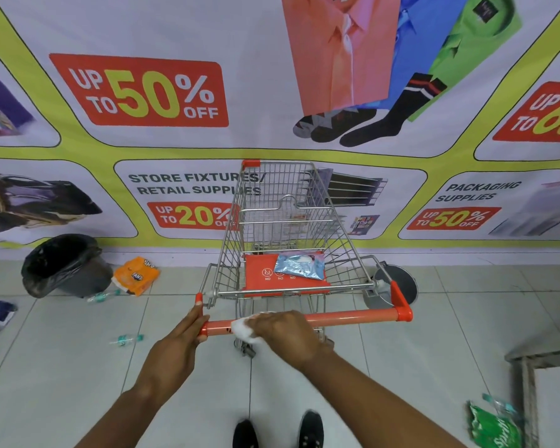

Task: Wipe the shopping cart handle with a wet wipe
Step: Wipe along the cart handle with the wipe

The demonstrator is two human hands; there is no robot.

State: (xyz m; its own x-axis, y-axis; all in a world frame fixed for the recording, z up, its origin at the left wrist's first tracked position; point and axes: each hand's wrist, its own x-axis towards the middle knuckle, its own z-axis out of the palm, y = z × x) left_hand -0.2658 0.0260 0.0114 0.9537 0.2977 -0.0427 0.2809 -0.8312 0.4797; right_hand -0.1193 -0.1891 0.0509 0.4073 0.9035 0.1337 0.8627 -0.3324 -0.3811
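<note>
Shopping cart (282, 227), wire basket with orange trim, stands on the tiled floor (450, 334) facing a printed sale banner (136, 92); its nose is close to the banner, so it probably cannot roll far forward.

Orange cart handle (346, 317) runs across the near end of the cart, directly in front of the person.

Orange child-seat flap (259, 276) lies folded down behind the handle. A blue wipes packet (296, 266) rests on it, likely parked there for easy reach.

Left hand (172, 347): fingers extended and pressed together, laid against the left end of the handle by the corner cap. Judged a bracing hold, to keep the cart steady during wiping.

Right hand (285, 331): grip curled over the handle left of centre, pinching the wet wipe (244, 328) against the bar. White wipe shows at the fingertips, bunched on the left side of the hand and hanging slightly below the bar; the rest is hidden under the palm.

Wipe sits between the two hands, near the left one. Long stretch of handle right of the right hand is bare.
</note>
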